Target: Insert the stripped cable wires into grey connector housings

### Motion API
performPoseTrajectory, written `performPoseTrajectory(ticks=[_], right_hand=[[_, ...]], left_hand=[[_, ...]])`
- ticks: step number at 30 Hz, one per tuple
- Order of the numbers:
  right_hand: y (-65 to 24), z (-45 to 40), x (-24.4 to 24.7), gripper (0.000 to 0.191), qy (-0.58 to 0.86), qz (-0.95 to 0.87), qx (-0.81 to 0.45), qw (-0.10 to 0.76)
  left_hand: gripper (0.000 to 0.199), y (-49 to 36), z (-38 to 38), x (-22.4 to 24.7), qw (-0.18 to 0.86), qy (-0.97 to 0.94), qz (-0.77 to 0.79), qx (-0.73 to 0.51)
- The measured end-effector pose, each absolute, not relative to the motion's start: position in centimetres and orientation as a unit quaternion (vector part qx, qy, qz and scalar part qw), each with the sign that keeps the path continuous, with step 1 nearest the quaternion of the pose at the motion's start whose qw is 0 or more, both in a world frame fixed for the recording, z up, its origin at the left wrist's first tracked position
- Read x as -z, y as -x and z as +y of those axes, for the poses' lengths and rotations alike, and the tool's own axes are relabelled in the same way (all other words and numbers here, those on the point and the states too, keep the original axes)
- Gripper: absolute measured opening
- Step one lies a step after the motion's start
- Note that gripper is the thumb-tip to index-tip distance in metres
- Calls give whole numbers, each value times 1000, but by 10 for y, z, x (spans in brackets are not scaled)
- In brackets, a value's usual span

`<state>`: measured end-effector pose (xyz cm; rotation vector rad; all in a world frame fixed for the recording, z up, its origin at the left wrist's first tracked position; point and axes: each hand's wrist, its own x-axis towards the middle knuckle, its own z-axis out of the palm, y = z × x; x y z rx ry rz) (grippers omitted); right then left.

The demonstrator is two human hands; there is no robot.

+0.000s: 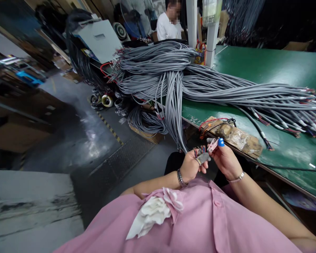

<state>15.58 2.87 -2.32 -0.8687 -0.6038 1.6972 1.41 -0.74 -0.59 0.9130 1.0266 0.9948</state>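
My left hand (192, 165), with a grey covering on its thumb, is closed around the end of a grey cable, whose thin coloured wires (200, 150) stick up from the fingers. Just to the right, my right hand (225, 157) pinches a small pink piece (212, 144); a blue cap covers one of its fingertips. The two hands nearly meet in front of my body, at the table's edge. A bundle of grey cables (173, 102) hangs down toward my left hand.
Many grey cables (226, 88) lie across the green table (252, 63). A worn wooden block (237, 138) with red and black leads sits at the near edge. A person in a white shirt (168, 27) is behind the table. Coiled cables (147, 121) rest low on the left.
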Motion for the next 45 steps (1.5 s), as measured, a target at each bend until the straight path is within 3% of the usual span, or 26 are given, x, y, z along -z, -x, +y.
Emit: performPoseTrajectory(ticks=[9,15,22,30,33,37,40,45], right_hand=[[-166,23,27,53,377,-267,-741,487],[-183,17,45,43,435,-271,-714,477],[-192,-7,46,17,471,-380,-653,455],[-176,-23,20,31,429,-587,-584,361],[-166,-21,17,22,426,-625,-544,365],[-162,-18,17,15,430,-593,-557,392],[-165,-17,16,16,437,-523,-600,418],[-167,-18,11,17,428,-496,-640,402]], left_hand=[[39,-4,-12,15,659,-424,467,-410],[39,3,-10,24,689,-429,412,-413],[37,-5,-15,44,674,-451,425,-401],[55,-15,-18,43,651,-483,390,-437],[55,-13,-20,37,617,-524,393,-436],[56,-6,-24,32,634,-520,377,-430],[44,2,-28,30,667,-482,381,-421],[36,17,-28,21,653,-513,427,-357]])
